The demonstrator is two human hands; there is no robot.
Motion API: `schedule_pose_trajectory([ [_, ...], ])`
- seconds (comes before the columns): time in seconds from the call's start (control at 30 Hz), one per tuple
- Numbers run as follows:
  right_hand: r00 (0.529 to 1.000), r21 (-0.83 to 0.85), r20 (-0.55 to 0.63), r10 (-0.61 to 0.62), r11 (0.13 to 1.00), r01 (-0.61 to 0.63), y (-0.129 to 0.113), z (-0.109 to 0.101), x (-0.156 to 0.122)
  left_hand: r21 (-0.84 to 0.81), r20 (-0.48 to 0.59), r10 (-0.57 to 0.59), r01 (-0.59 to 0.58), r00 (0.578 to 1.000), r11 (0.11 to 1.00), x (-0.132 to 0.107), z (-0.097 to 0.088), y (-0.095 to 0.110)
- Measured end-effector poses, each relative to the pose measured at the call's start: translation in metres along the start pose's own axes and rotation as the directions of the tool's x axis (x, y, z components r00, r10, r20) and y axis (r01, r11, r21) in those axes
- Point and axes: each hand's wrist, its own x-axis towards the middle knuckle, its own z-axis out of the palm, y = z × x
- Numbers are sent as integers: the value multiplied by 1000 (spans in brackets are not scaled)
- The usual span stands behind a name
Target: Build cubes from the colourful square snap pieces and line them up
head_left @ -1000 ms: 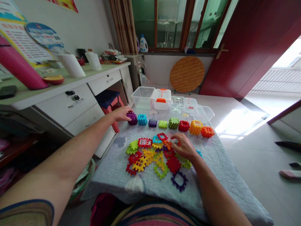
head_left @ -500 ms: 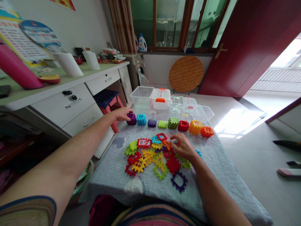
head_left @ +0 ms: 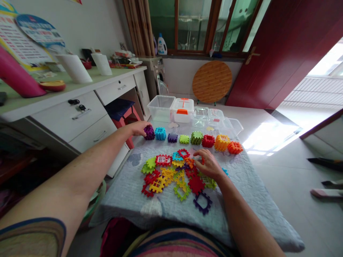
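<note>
My left hand (head_left: 139, 127) reaches far forward and rests its fingers on a purple cube (head_left: 149, 132) at the left end of a row of built cubes: blue (head_left: 160, 133), small purple (head_left: 173, 137), light green (head_left: 184, 139), green (head_left: 197, 137), red (head_left: 208, 141), orange-yellow (head_left: 222, 142), orange (head_left: 235, 147). My right hand (head_left: 207, 164) lies curled on a heap of flat colourful interlocking tiles (head_left: 175, 175), pinching a small red piece. A purple frame tile (head_left: 203, 202) lies nearest to me.
The grey quilted cloth (head_left: 241, 200) covers a low table. Clear plastic boxes (head_left: 161, 109) and a white box with an orange latch (head_left: 183, 110) stand beyond the cubes. A white desk with drawers (head_left: 80, 114) is at the left, a red stool (head_left: 122, 112) beneath it.
Both hands stay where they were; the left fingers have settled a little closer round the purple cube. The view has tilted slightly.
</note>
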Motion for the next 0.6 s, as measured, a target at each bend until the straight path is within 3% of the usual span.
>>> schedule_pose_trajectory([
  [0.1, 1000, 0, -7, -7, 1000, 7, 1, -1, 0, 52, -103, 22, -17, 994, 999, -8, -1, 4],
  [0.17, 1000, 4, -14, -11, 1000, 11, 2, -1, 0, 91, -247, 51, -30, 968, 995, -20, -2, 12],
  [0.27, 1000, 7, -28, -12, 1000, 13, 3, 0, 0, 122, -499, 125, -74, 857, 990, -47, 3, 36],
  [0.3, 999, 6, -30, -12, 1000, 13, 4, 0, 0, 110, -529, 143, -100, 837, 989, -57, 7, 47],
  [0.37, 1000, 0, -25, -10, 1000, 10, 3, 1, 0, 47, -467, 184, -183, 865, 982, -75, 18, 71],
  [0.43, 1000, -6, -16, -4, 1000, 4, 3, 2, 0, -32, -289, 235, -255, 928, 966, -89, 31, 92],
  [0.5, 1000, -8, -16, 6, 1000, -6, 2, 3, 1, -91, -145, 257, -272, 955, 958, -94, 45, 108],
  [0.6, 1000, -9, -18, 22, 1000, -22, 3, 3, 1, -129, -43, 230, -234, 972, 964, -92, 60, 119],
])
